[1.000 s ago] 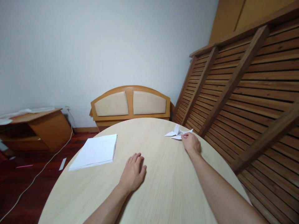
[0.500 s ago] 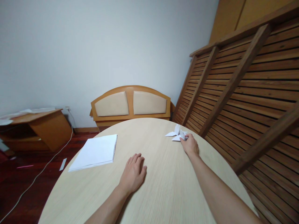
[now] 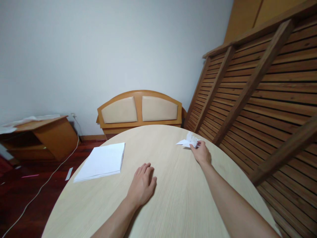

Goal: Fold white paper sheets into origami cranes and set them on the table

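Note:
At the far right of the round table [image 3: 173,198], my right hand [image 3: 201,152] is closed, thumb and fingers pinching a folded white paper crane [image 3: 188,141]. Pointed paper tips stick out to the left and upward from the fingers. Whether it is one crane or two pressed together, I cannot tell. My left hand [image 3: 142,183] lies palm down on the tabletop near the middle, fingers loosely stretched, holding nothing. To the left of that hand, and apart from it, lies a stack of white paper sheets [image 3: 101,162].
Beyond the table stands a wooden headboard [image 3: 139,110] with two padded panels. A large slatted wooden frame [image 3: 247,89] leans along the right side. At the left are a low wooden cabinet [image 3: 56,134] and a white cable [image 3: 53,172] across the dark floor.
The paper in my right hand has turned, and its tips now sit closer together. My left hand stays where it was. The whole view has shifted slightly.

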`<state>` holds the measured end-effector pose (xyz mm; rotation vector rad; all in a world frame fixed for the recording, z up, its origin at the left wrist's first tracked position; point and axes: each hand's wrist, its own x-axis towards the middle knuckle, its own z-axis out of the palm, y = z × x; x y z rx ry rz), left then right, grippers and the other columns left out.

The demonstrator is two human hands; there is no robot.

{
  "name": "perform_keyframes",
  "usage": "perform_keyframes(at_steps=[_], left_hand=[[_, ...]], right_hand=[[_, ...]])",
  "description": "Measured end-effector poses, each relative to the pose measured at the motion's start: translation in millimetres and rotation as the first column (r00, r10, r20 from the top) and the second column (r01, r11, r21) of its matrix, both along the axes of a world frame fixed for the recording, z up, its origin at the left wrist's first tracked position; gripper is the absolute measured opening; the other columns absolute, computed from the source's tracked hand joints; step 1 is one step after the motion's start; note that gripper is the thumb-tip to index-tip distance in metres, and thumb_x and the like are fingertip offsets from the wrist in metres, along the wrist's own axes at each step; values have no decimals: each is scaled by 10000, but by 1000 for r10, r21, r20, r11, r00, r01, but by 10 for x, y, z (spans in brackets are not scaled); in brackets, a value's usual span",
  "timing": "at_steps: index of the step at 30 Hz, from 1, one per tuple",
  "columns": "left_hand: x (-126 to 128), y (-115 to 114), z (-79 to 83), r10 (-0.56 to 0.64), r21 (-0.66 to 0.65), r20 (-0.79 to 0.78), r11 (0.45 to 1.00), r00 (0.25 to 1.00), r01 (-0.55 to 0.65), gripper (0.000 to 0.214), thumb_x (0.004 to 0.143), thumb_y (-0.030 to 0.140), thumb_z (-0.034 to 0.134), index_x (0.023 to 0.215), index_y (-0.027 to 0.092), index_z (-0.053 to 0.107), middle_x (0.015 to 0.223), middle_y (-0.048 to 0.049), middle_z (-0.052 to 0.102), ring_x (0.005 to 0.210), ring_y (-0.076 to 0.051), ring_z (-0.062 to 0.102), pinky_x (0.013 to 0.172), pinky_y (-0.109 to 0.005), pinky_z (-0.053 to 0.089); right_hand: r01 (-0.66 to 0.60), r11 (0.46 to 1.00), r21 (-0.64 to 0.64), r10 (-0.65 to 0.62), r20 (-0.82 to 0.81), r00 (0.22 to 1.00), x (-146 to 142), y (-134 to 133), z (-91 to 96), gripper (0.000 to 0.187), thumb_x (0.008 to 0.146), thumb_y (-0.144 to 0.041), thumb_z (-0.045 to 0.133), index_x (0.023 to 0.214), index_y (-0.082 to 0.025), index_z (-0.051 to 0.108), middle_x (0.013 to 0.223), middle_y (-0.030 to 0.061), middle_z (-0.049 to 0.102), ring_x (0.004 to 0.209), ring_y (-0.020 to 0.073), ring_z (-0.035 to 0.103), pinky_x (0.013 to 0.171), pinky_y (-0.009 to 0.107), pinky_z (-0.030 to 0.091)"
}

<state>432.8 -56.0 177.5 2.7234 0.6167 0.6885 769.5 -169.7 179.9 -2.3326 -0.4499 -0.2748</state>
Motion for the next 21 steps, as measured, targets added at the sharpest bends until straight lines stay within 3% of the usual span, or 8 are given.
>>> perform_keyframes(at_steps=[12, 21], left_hand=[[3, 6, -19, 0, 3, -3, 1000, 1000, 0, 287, 940, 271, 493, 1189, 162, 585, 1366, -146, 574, 1326, -318, 472, 1109, -548, 376], [0, -4, 2, -1, -5, 15, 1000, 1000, 1, 280, 936, 267, 498, 1182, 173, 592, 1362, -135, 578, 1327, -312, 473, 1108, -538, 375]], right_hand=[[17, 999, 45, -17, 4, 1000, -65, -39, 88, 488, 848, -532, 593, 1204, -204, 538, 1173, 120, 674, 1002, 281, 663, 770, 337, 477], [32, 999, -37, -31, 28, 999, -40, -45, 76, 507, 830, -506, 631, 1215, -184, 559, 1198, 134, 653, 1040, 287, 622, 839, 351, 458]])
